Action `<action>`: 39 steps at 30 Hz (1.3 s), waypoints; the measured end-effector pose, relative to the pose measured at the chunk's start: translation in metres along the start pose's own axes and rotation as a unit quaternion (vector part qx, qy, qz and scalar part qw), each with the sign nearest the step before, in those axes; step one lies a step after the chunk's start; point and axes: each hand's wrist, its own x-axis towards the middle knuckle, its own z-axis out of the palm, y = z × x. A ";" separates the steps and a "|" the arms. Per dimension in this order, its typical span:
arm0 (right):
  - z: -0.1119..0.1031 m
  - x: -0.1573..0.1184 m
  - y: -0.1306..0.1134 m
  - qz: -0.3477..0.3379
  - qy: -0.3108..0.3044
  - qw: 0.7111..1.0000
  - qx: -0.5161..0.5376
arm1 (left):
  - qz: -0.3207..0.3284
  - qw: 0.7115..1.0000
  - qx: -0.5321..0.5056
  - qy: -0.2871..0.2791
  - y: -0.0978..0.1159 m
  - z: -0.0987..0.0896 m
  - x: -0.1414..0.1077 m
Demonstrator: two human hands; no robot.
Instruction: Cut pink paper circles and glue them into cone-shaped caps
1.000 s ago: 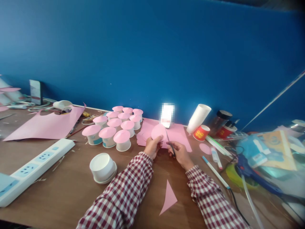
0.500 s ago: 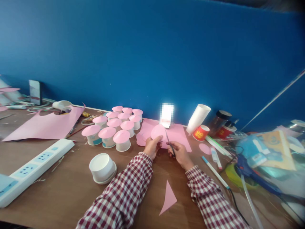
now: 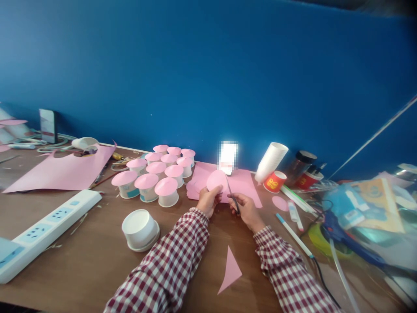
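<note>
My left hand (image 3: 210,200) pinches the lower edge of a round pink paper disc (image 3: 216,180), thumb on top. Closed round the handles of dark scissors (image 3: 233,196), my right hand (image 3: 246,210) is just to the right of the disc. The scissor blades point away from me along the disc's right edge; whether they touch the paper I cannot tell. Beneath and behind both hands lies a stack of pink paper sheets (image 3: 243,183). A pink paper offcut (image 3: 230,270) with a pointed end rests on the table between my forearms.
Several paper cups topped with pink discs (image 3: 166,187) stand to the left. Nearer me sits an upturned white tub (image 3: 139,228). A power strip (image 3: 48,232) lies far left. Stacked white cups (image 3: 272,160), a red cup (image 3: 275,182) and a blue glue gun (image 3: 350,239) occupy the right.
</note>
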 end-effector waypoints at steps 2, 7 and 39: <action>0.000 0.000 0.000 -0.001 -0.001 1.000 -0.002 | 0.003 1.000 -0.004 -0.002 0.000 0.000 0.000; 0.001 -0.001 -0.005 0.006 0.006 1.000 -0.007 | 0.002 1.000 -0.007 0.001 0.001 0.000 0.000; 0.000 -0.001 -0.004 -0.006 0.008 1.000 -0.010 | 0.003 1.000 -0.008 0.024 0.000 0.001 0.002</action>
